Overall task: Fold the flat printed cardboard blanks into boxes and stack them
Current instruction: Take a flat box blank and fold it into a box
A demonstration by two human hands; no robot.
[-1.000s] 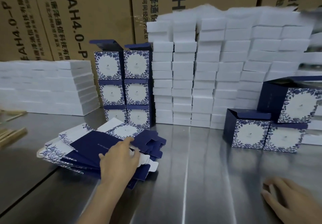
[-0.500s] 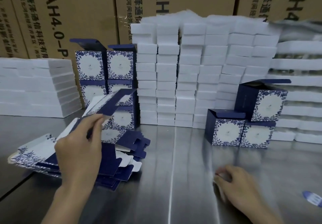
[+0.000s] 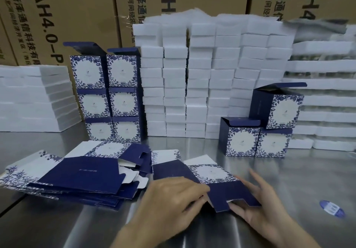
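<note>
I have one blank (image 3: 194, 172) lying flat on the steel bench (image 3: 192, 147), near the front edge and about midway along it. My left hand (image 3: 169, 199) lies over its dark blue panel with the fingers curled at the fold by the bottom flaps, pinching the card there. My right hand (image 3: 260, 207) is at the blank's right side, fingers spread; the thumb sits under a blue flap (image 3: 229, 197) and the other fingers reach up along the edge, so it holds that flap lightly.

The pile of blanks (image 3: 77, 174) sits just left of this one, toward the front left of the bench, fanned out and touching it at the flaps.

Folded boxes (image 3: 109, 97) stand toward the back left in two columns, three high, the top ones with lids open. Three more boxes (image 3: 258, 126) stand right of centre: two on the bench, one tilted on top with its lid up.

White foam blocks (image 3: 202, 83) are stacked along the back between those groups, with more foam (image 3: 32, 97) at the back left corner. Brown cartons (image 3: 77, 16) rise behind everything. A blue sticker (image 3: 332, 211) lies on the bench near my right hand.
</note>
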